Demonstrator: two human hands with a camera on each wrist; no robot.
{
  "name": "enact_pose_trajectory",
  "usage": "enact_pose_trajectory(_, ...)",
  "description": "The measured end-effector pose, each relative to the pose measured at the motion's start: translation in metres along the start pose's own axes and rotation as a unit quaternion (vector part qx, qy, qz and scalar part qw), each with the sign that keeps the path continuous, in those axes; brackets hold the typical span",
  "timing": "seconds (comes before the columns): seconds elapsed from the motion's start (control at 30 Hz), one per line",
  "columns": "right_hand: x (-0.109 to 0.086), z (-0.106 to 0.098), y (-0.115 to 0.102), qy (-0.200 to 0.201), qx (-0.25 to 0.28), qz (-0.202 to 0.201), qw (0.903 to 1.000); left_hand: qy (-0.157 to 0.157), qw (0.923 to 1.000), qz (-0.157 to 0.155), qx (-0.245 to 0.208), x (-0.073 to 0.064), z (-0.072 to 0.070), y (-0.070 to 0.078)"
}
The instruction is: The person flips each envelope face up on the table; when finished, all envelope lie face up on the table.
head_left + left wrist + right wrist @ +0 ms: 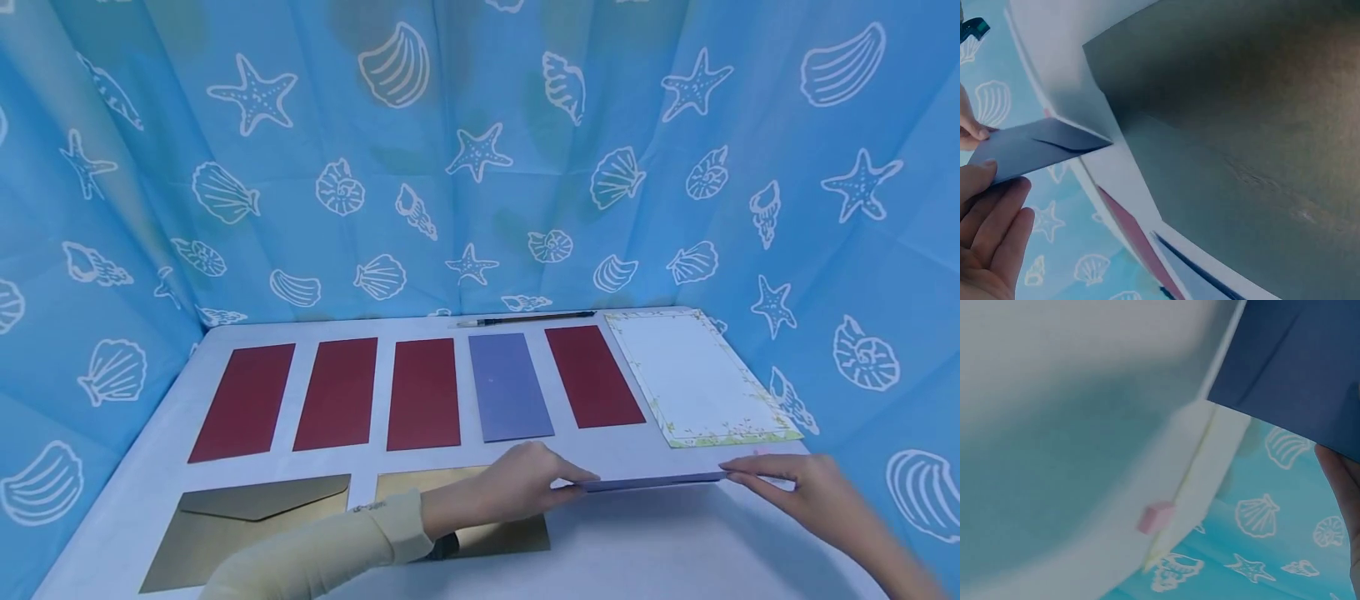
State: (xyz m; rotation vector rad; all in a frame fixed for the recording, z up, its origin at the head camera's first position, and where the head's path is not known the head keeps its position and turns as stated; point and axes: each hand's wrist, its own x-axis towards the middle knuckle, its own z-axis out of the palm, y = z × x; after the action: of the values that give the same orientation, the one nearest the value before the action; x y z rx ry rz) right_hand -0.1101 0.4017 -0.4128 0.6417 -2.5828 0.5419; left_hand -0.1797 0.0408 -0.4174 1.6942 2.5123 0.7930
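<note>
A blue-purple envelope [652, 482] is stretched level between both hands above the front right of the table, seen almost edge-on in the head view. My left hand [517, 483] pinches its left end between thumb and fingers. At the other end, my right hand [817, 492] pinches the corner with thumb and fingertips. The left wrist view shows the envelope's face [1041, 140] with a dark curved flap edge or slit across it. Below my left forearm lies a gold envelope [510, 529], partly hidden by the arm.
Another gold envelope [247, 533] with a pointed flap lies front left. Several dark red envelopes [337, 396] and a purple one [512, 387] form a row behind. A brush [536, 318] lies at the back, bordered paper [690, 375] at right. The right wrist view shows a small pink block [1155, 517].
</note>
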Motion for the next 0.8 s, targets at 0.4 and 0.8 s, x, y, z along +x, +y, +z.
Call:
enact_pose_trajectory(0.4, 0.022, -0.019, 0.006, -0.153, 0.065, 0.011, 0.9860, 0.004, 0.9930, -0.064, -0.099, 0.002, -0.002, -0.002)
enact_pose_trajectory(0.8, 0.021, 0.012, 0.007, 0.001, -0.007, -0.024, 0.9997, 0.023, 0.9973, -0.069, -0.011, 0.006, -0.002, -0.015)
